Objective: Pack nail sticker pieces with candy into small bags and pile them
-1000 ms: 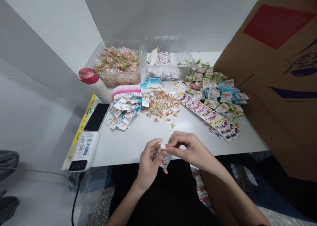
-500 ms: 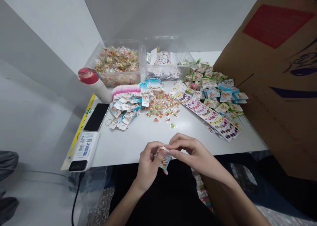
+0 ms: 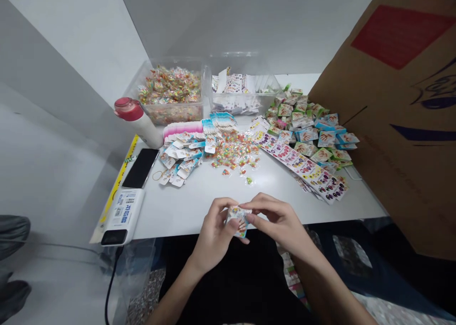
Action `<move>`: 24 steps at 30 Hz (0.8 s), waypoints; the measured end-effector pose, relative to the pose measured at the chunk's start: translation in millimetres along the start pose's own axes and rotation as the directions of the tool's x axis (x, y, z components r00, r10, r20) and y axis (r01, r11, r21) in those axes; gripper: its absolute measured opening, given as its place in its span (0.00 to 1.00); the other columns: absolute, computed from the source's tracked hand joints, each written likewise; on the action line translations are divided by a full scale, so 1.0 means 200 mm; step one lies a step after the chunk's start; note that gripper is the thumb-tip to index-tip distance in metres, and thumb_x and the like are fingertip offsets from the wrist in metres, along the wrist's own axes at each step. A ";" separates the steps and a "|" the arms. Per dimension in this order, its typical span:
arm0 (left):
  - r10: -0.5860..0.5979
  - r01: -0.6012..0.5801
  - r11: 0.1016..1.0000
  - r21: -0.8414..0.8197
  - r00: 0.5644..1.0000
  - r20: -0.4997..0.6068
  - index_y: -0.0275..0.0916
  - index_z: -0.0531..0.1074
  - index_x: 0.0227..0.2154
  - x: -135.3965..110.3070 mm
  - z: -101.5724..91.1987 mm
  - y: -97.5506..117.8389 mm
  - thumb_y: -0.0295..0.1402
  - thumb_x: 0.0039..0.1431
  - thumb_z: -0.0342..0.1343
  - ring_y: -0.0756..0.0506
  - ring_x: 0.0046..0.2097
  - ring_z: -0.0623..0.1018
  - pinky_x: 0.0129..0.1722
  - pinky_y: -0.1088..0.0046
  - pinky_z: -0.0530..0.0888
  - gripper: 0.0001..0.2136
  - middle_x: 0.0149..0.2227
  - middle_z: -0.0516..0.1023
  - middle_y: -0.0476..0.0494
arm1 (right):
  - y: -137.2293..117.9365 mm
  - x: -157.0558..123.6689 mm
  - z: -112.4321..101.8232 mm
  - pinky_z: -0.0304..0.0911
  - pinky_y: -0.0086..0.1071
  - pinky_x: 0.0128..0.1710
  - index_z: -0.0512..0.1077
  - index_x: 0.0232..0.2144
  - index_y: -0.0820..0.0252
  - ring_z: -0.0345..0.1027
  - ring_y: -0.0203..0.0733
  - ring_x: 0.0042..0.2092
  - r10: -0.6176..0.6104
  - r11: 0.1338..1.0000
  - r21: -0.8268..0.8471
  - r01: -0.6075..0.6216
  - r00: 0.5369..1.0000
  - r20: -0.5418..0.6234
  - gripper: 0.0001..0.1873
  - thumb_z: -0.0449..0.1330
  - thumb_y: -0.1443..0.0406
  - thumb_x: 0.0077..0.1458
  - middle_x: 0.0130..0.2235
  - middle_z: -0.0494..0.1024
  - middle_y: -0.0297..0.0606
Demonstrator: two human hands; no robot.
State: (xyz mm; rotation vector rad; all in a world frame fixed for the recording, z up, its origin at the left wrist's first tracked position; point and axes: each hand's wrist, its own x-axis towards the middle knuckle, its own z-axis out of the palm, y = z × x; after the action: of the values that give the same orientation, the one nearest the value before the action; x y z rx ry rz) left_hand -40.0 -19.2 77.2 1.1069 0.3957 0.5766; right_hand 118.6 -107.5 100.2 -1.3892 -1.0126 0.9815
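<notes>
Just above the table's front edge, my left hand and my right hand pinch a small printed card packet between their fingers. Its lower part shows a hand-shaped print, and my fingers hide some of it. Farther up the white table lies a scatter of tiny colourful bagged pieces. Fanned printed cards lie left of the scatter, and long sheets of dot stickers lie right of it. Behind the sheets is a heap of green and blue packets. None of these touch my hands.
Two clear plastic tubs stand at the back, holding small packets and sheets. A white bottle with a red cap, a black phone and a white device line the left edge. A cardboard box looms on the right.
The card packet has risen slightly and shifted right, and it now sits more level between my fingers. Both hands have moved with it. The items on the table stay in place.
</notes>
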 end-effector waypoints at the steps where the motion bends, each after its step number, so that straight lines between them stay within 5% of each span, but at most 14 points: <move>1: -0.040 0.043 0.999 -0.026 0.996 0.083 0.50 0.65 0.52 0.00 -0.02 0.02 0.40 0.56 0.61 0.47 0.41 0.77 0.32 0.70 0.82 0.20 0.44 0.69 0.47 | 0.01 0.00 -0.01 0.63 0.31 0.38 0.79 0.43 0.51 0.68 0.37 0.37 0.042 0.998 0.058 -0.040 0.999 -0.032 0.11 0.63 0.63 0.56 0.35 0.74 0.36; 3: -0.105 0.108 0.994 -0.003 0.973 0.207 0.55 0.60 0.59 0.01 -0.04 0.05 0.38 0.49 0.68 0.42 0.47 0.75 0.39 0.65 0.81 0.35 0.52 0.67 0.45 | 0.03 0.02 -0.02 0.63 0.31 0.37 0.79 0.43 0.51 0.68 0.37 0.37 0.141 0.974 0.188 -0.128 0.988 -0.056 0.11 0.62 0.62 0.57 0.36 0.75 0.37; 5: -0.142 0.125 0.988 0.091 0.966 0.217 0.59 0.57 0.61 0.02 -0.07 0.06 0.32 0.46 0.70 0.43 0.47 0.76 0.42 0.65 0.80 0.41 0.52 0.68 0.46 | 0.04 0.03 -0.03 0.63 0.32 0.38 0.78 0.44 0.52 0.68 0.38 0.37 0.209 0.942 0.277 -0.192 0.977 -0.032 0.12 0.63 0.62 0.56 0.37 0.76 0.37; 10: -0.093 0.071 0.960 0.272 0.993 0.071 0.52 0.66 0.55 0.06 -0.07 0.06 0.28 0.46 0.70 0.43 0.50 0.73 0.47 0.68 0.75 0.33 0.49 0.71 0.47 | 0.06 0.05 -0.03 0.63 0.34 0.38 0.78 0.44 0.56 0.68 0.39 0.37 0.249 0.904 0.351 -0.244 0.968 0.033 0.14 0.65 0.62 0.54 0.36 0.77 0.39; 14: -0.086 0.067 0.985 0.162 0.990 0.114 0.49 0.68 0.49 0.08 -0.06 0.05 0.26 0.42 0.71 0.40 0.55 0.69 0.47 0.67 0.74 0.30 0.56 0.65 0.46 | 0.07 0.06 -0.04 0.63 0.34 0.39 0.79 0.43 0.56 0.68 0.40 0.37 0.249 0.906 0.338 -0.256 0.966 0.064 0.13 0.65 0.62 0.53 0.38 0.77 0.39; 18: -0.085 0.079 0.996 0.046 0.983 0.161 0.48 0.66 0.47 0.09 -0.06 0.01 0.24 0.43 0.71 0.42 0.52 0.71 0.48 0.64 0.73 0.29 0.50 0.70 0.45 | 0.07 0.07 -0.06 0.64 0.36 0.40 0.80 0.41 0.49 0.68 0.43 0.38 0.205 0.940 0.259 -0.221 0.975 0.088 0.11 0.65 0.61 0.53 0.37 0.77 0.36; 24: 0.046 -0.056 0.975 0.214 0.998 0.052 0.48 0.66 0.47 0.08 -0.08 -0.11 0.26 0.41 0.72 0.43 0.52 0.73 0.54 0.63 0.68 0.30 0.52 0.71 0.46 | 0.09 0.12 -0.06 0.67 0.42 0.43 0.79 0.39 0.47 0.72 0.49 0.42 0.187 0.973 0.118 -0.199 0.977 0.104 0.10 0.63 0.60 0.54 0.41 0.79 0.37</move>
State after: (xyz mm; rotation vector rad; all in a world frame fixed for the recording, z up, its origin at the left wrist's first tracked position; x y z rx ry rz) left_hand -30.7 -4.9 51.4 1.3400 0.3965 0.5610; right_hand 138.5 -88.9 82.9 -1.3637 -0.8767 1.2434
